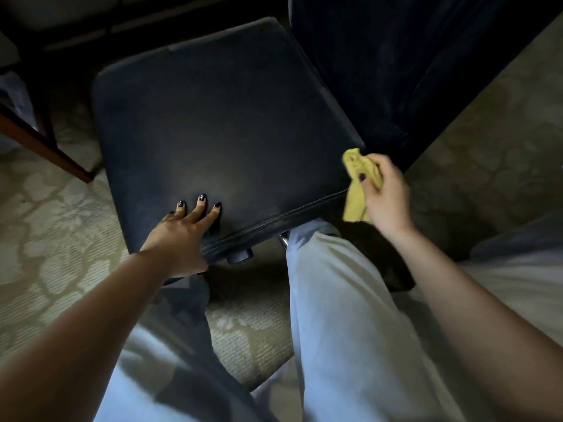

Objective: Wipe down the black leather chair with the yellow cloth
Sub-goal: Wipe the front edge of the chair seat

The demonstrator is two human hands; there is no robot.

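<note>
The black leather chair seat (225, 126) fills the middle of the view, its stitched front edge facing me. My left hand (182, 236) grips that front edge near the left corner, fingers spread flat on the leather and thumb below. My right hand (385, 196) hovers just off the seat's front right corner, closed around a crumpled yellow cloth (358, 187) that hangs down from my fingers. The cloth is off the seat, beside the corner. The chair's back (411, 71) rises dark at the upper right.
My legs in light trousers (335, 315) sit below the seat. Patterned beige carpet (54, 239) covers the floor. A wooden furniture leg (45, 144) slants at the left. Dark furniture (91, 22) stands behind the chair. A chrome chair part (284, 237) shows under the seat's front.
</note>
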